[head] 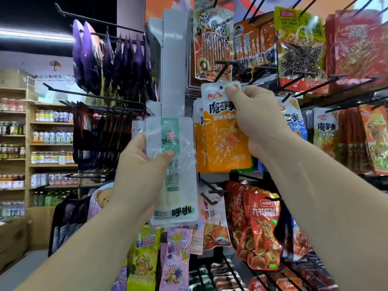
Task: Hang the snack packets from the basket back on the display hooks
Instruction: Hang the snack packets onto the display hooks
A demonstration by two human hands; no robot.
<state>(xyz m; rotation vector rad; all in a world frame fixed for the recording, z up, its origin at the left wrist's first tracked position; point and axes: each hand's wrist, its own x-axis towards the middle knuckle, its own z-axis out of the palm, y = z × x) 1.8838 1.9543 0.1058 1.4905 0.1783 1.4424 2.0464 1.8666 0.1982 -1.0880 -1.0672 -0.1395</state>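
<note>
Nearest, two bare forearms reach up from the bottom edge. The left hand (142,175) grips a white packet (182,185) with a green label, fingers curled behind it and the thumb pressed across its front. It holds the packet upright in front of the rack's white centre post (173,59). Just right and higher, the right hand (258,116) pinches the top edge of an orange packet (222,139) beside its hang hole. That packet lies against more orange ones on the rack, and whether the hole is over a hook cannot be told. Below hang pink (178,255) and red packets (264,225), and above, more snacks on black hooks (225,63). Far left, wooden shelves (50,143) carry rows of bottles.
</note>
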